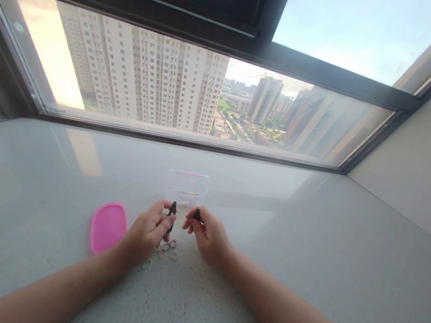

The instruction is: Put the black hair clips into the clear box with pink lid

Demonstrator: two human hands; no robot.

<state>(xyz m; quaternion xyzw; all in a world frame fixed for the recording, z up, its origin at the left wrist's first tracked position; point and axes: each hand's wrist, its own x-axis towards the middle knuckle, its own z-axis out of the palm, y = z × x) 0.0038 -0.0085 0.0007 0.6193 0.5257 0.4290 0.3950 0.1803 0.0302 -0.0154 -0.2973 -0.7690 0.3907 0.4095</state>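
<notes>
- Two hands at work over the middle of the surface [182, 310], both occupied: the left hand [148, 229] pinches a slim black clip [172, 215] between thumb and fingers, holding it roughly upright.
- Over to the right hand [206, 235], curled around a dark piece [197, 214]; only its tip shows, so I cannot tell what it is.
- The hands face each other, a narrow gap between them, probably so both pieces sit in plain view and within easy reach of one another.
- Right below, small rings [166, 247] lie loosely clustered, likely spread there to be handy; the left hand partly covers the group.
- Just beyond the fingers, a clear container [187, 183], pouch or box, I cannot tell, with a thin light strip showing in or through it; the hands overlap its near edge in view.
- Off left, a pink tray or lid [108, 227], its near corner behind the left forearm, seemingly parked aside for working room.
- Behind everything, a dark window frame [255, 47] and tall buildings [174, 83], well clear of the action.
</notes>
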